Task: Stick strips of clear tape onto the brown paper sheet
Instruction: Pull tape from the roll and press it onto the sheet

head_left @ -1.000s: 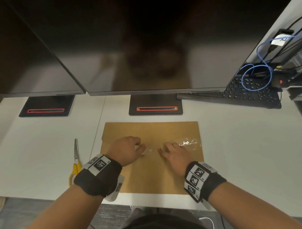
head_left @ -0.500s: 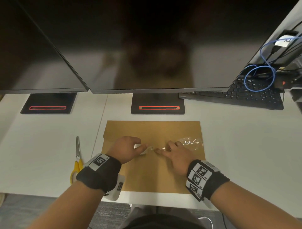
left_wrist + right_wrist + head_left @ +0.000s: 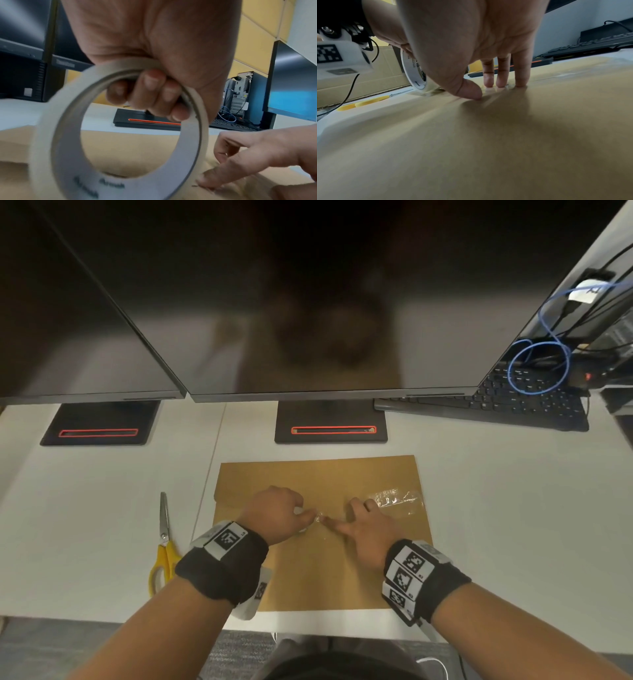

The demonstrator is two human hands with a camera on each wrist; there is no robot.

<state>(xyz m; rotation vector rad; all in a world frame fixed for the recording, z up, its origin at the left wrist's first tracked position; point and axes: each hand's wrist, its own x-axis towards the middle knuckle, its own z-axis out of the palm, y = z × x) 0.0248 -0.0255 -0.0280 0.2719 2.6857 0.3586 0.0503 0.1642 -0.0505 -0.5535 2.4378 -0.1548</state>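
The brown paper sheet point(image 3: 308, 573) point(image 3: 130, 151) point(image 3: 505, 142) lies flat on the white desk. My left hand point(image 3: 274, 517) grips a roll of clear tape point(image 3: 120, 155) point(image 3: 418, 79), fingers curled through its core, the roll standing on the sheet. My right hand point(image 3: 363, 525) point(image 3: 488, 89) lies just right of the roll, straight fingers and thumb pressing the pulled-out tape down on the paper. A wrinkled strip of clear tape point(image 3: 394, 501) is stuck near the sheet's right edge.
Yellow-handled scissors point(image 3: 164, 546) point(image 3: 368, 102) lie left of the sheet. Two monitor bases point(image 3: 330, 422) and dark screens stand behind it. A black keyboard point(image 3: 496, 405) with a blue cable point(image 3: 537, 364) sits at the back right. The desk's front edge runs just below the sheet.
My right hand has slid left along the tape toward the roll, so the two hands are closer together. The left hand has barely moved.
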